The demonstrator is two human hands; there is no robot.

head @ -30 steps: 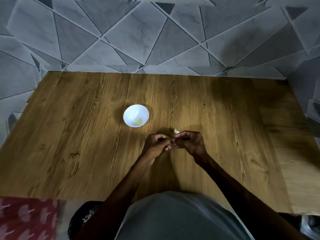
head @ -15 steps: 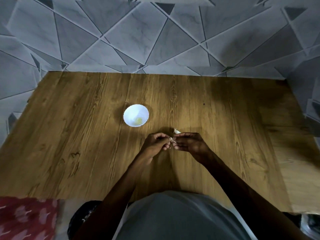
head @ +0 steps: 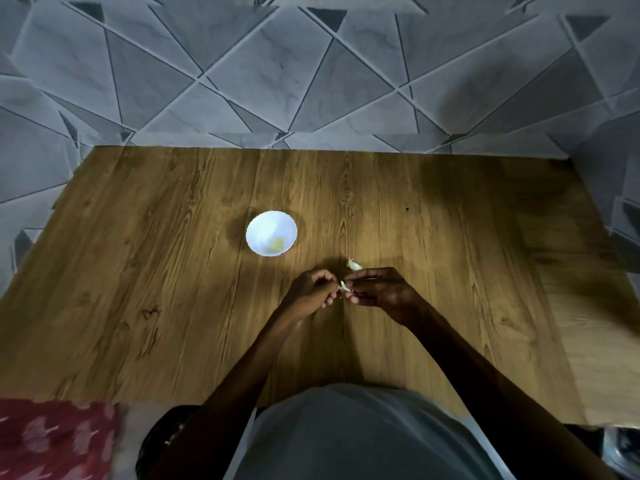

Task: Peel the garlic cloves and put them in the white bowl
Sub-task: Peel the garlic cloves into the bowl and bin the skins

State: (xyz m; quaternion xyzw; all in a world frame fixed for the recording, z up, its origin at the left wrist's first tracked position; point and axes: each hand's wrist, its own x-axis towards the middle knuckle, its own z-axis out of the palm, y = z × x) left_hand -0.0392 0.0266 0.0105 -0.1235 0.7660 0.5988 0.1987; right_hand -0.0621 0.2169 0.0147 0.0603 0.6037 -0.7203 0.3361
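Observed: the left grip [head: 313, 289] and the right grip [head: 381, 291] meet over the middle of the wooden desk [head: 166, 278], fingertips facing each other. Both are closed on 1 garlic clove [head: 344, 287]. The left fingers and thumb curl round its left end, and the right thumb and forefinger pinch its right end. The clove sits directly between the 2 grips. It is small and pale, and the fingers cover most of it. Whether it touches the desk cannot be determined.

A pale garlic piece [head: 354, 264] lies on the desk just beyond the fingertips of the right grip, close to them but apart. Whether it is peeled cannot be determined.

The white bowl [head: 266, 225] stands upright on the desk, beyond the left grip and to its left, clear of both grips. A yellowish item [head: 277, 243] rests inside, towards the bowl's near side; its detail is too small to read.

Surroundings: a grey tiled wall [head: 311, 81] runs behind the desk, a red patterned cloth [head: 52, 441] lies at the lower left, and a grey shirt [head: 363, 438] fills the lower centre
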